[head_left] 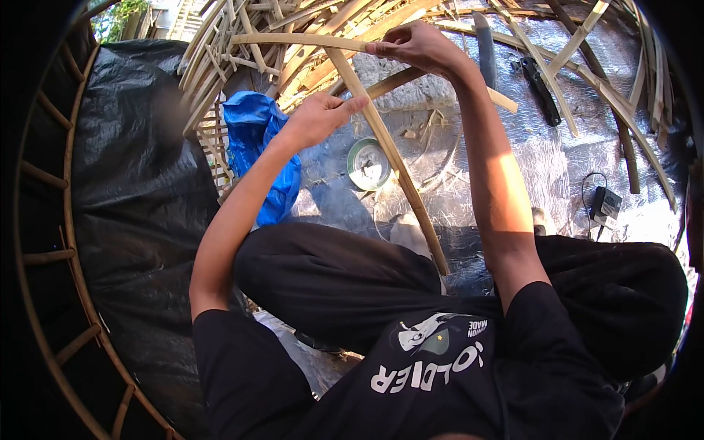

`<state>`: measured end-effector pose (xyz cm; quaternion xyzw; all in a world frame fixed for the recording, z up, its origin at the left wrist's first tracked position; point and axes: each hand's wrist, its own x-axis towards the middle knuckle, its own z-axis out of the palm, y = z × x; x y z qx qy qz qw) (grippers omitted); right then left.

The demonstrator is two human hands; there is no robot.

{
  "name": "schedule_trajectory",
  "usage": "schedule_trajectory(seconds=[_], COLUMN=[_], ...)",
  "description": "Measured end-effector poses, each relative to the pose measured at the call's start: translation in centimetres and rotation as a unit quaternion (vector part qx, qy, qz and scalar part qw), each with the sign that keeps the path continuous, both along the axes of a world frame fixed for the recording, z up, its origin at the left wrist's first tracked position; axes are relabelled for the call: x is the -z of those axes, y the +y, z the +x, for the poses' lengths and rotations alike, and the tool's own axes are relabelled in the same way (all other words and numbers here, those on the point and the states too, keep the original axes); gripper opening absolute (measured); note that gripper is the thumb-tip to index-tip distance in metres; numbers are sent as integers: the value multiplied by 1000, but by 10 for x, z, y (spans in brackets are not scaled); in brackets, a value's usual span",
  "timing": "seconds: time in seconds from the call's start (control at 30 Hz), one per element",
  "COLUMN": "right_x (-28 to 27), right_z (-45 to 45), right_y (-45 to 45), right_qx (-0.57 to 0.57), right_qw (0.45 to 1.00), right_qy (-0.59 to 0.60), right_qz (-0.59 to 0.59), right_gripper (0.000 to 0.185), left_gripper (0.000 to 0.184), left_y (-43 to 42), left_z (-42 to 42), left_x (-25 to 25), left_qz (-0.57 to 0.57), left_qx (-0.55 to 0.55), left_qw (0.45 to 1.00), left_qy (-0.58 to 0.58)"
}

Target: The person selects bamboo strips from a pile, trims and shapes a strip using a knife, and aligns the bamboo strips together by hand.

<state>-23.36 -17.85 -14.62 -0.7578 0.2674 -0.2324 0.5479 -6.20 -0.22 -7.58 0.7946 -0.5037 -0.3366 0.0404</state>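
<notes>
My left hand (321,119) is closed around a long bamboo strip (396,158), its thumb lying along the strip. That strip slants from the upper middle down between my legs. Higher up, my right hand (424,48) pinches a second, paler bamboo strip (301,39), which stretches left and crosses the upper end of the long one. Whether the two touch at the crossing I cannot tell. A darker strip (394,82) lies behind, between my hands. Some fingertips of both hands are hidden.
A heap of split bamboo (323,70) lies at the back. Around me are a blue plastic bag (257,132), a round tin (369,165), a sheathed black tool (541,92), a small radio-like device (606,205) and a black tarp (139,220). Silvery sheeting (535,172) covers the ground.
</notes>
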Motion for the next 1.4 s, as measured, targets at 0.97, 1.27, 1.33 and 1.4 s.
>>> schedule_trajectory(seconds=[0.97,1.27,1.33,1.4], right_x=[48,58,68,58], right_z=[6,29,28,30], right_y=[-31,-40,-32,-27], right_qx=[-128,-108,-74,-78], right_qw=[980,956,975,969], right_qy=[112,221,144,166], right_qz=[-105,-159,-152,-164], right_gripper=[54,44,37,35], left_gripper=[61,63,65,77], left_y=[1,-2,4,8], left_z=[-45,-55,-53,-48], left_x=[83,136,139,150], left_qz=[22,-52,-102,-78], left_qx=[-178,-275,-261,-254], left_qw=[938,903,922,939], left_qy=[297,327,268,219])
